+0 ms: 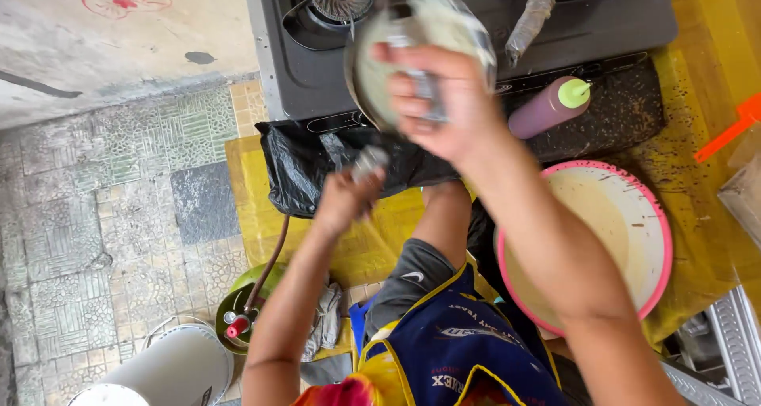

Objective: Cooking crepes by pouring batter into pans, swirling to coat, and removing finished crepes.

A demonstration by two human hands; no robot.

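Purple squeeze bottle (548,108), green cap, lying at 1 o'clock on stove edge. Crumpled clear wrapper (529,21) at 12 o'clock.

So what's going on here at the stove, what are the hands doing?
A person in a blue and yellow apron stands at a black gas stove. The right hand holds a small round pan coated with pale batter, tilted up over the stove. The left hand grips a small metal tool just below it; what kind is unclear. A pink-rimmed bowl of batter and a purple squeeze bottle sit to the right.
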